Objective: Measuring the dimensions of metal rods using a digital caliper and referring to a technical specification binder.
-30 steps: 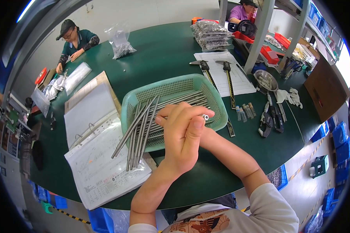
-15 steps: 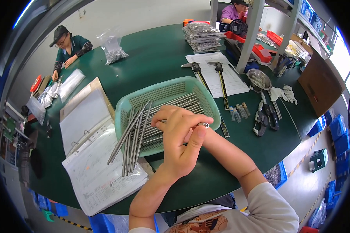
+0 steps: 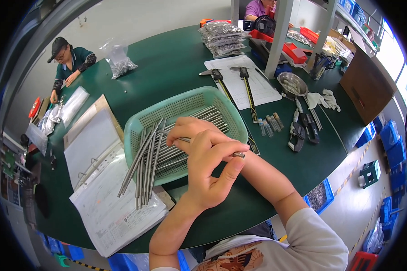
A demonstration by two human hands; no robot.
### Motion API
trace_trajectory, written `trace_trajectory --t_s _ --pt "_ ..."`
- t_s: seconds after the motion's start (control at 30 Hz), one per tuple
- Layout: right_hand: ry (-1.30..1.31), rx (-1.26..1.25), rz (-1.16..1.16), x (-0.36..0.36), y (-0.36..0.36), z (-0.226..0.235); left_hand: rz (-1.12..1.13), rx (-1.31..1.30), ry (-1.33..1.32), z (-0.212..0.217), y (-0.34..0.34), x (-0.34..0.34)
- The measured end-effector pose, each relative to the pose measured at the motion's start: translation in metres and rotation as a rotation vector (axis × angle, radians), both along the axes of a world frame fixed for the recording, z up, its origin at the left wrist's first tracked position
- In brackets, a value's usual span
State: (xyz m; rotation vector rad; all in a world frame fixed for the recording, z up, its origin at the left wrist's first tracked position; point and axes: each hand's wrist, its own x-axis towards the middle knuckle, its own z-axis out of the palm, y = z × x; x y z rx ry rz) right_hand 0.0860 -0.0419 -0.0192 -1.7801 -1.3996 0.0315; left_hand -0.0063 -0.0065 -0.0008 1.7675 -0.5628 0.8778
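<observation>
1. Left hand [image 3: 208, 174] and right hand [image 3: 190, 131] both pinch one steel rod [image 3: 212, 147], crossed over each other.
2. Rod sits above the green basket [image 3: 142, 124] of rods on the counter [image 3: 167, 67].

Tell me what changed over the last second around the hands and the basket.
Little changed. Both hands, left hand and right hand, stay together over the green basket, still gripping one thin metal rod; the fingers only shifted slightly. The rods in the basket and the open binder stayed put.
</observation>
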Motion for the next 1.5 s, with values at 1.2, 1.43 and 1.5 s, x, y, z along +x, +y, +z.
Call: trace_trajectory --t_s 1.2,1.43,1.5 --pt "-0.082 -0.145 0.049 -0.017 -0.005 0.038 0.355 0.187 -0.024 0.015 -0.040 -0.015" --pt "-0.084 0.111 -0.276 -0.052 0.026 0.009 0.376 0.357 0.365 -0.027 -0.001 -0.029" --pt "0.008 0.138 -0.377 -0.037 0.029 0.000 0.373 0.357 0.401 -0.037 0.004 -0.036"
